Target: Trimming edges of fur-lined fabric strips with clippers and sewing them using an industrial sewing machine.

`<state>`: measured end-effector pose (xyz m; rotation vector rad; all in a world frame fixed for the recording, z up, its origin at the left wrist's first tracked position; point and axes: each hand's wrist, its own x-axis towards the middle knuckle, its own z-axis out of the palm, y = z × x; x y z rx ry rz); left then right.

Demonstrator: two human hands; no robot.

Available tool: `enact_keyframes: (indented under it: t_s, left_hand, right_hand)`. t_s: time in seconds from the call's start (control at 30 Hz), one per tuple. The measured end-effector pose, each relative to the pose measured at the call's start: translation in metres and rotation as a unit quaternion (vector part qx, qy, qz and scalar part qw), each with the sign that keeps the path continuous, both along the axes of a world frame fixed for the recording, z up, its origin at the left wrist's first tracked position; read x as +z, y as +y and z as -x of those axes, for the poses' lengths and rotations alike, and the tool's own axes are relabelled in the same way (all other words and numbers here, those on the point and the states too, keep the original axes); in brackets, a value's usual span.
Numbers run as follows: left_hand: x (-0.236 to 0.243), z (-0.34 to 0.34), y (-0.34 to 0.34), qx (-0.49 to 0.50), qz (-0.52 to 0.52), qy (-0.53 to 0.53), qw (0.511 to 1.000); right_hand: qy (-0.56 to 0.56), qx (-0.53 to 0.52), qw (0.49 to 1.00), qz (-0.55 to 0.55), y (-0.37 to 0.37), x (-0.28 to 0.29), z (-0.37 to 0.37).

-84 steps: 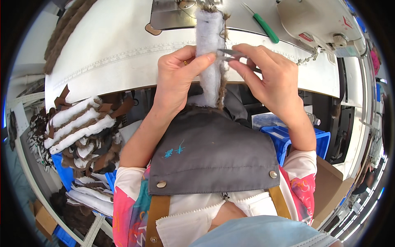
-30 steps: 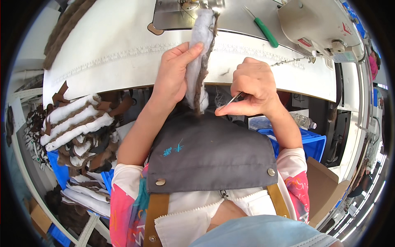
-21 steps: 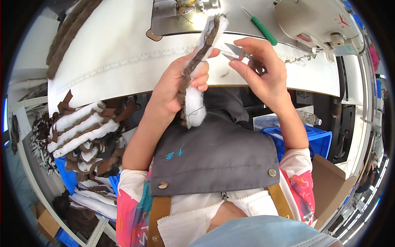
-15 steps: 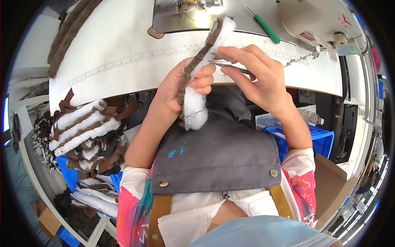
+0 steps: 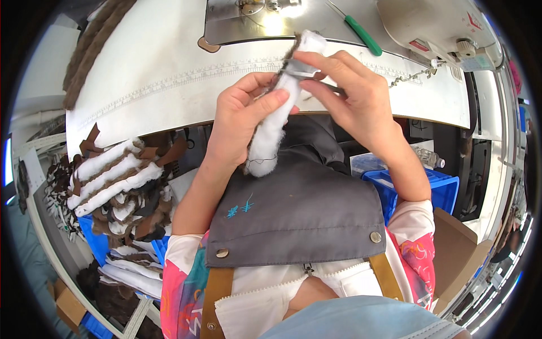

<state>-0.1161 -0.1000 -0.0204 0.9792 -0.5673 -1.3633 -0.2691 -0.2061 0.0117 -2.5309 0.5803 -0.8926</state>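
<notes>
My left hand (image 5: 243, 113) is closed on a narrow strip of white fluffy padding (image 5: 265, 147) with brown fur along its edge, thumb across the white face. The strip slants up to the right, and a loose dark thread lies near its lower end. My right hand (image 5: 355, 96) grips metal thread snips (image 5: 302, 69), whose blades are at the upper part of the strip, slightly blurred. The strip's lower end hangs over the grey apron (image 5: 293, 220) on my lap.
A sewing machine (image 5: 429, 28) stands on the white ruled table (image 5: 141, 79), with a green-handled awl (image 5: 361, 34) beside it. Brown fur strips (image 5: 96, 45) lie at far left. Piled fur-and-padding pieces (image 5: 113, 175) are lower left. A blue bin (image 5: 440, 186), bottle and cardboard box sit lower right.
The strip has tilted rightward from upright and turned over to show more white. My left thumb has come across its front. My right hand has risen with the snips from lower down.
</notes>
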Motion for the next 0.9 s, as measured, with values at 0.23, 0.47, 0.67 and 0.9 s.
enact_keyframes:
  t_s: [0.23,0.47,0.67,0.9]
  left_hand:
    - [0.002,-0.001,-0.001,0.021,-0.003,0.041,0.999]
    - [0.005,0.0,0.0,0.02,-0.023,0.035,0.999]
    - [0.002,-0.001,0.0,0.006,-0.031,0.013,0.999]
    - [0.006,-0.002,0.002,0.008,-0.008,-0.078,0.997]
  right_hand:
    - [0.042,0.02,0.999,-0.012,0.003,0.008,0.009]
    - [0.091,0.02,0.993,0.075,0.005,0.02,0.006]
    - [0.135,0.032,0.98,0.144,0.003,0.024,0.007]
    - [0.187,0.058,0.959,0.205,0.003,0.015,0.009]
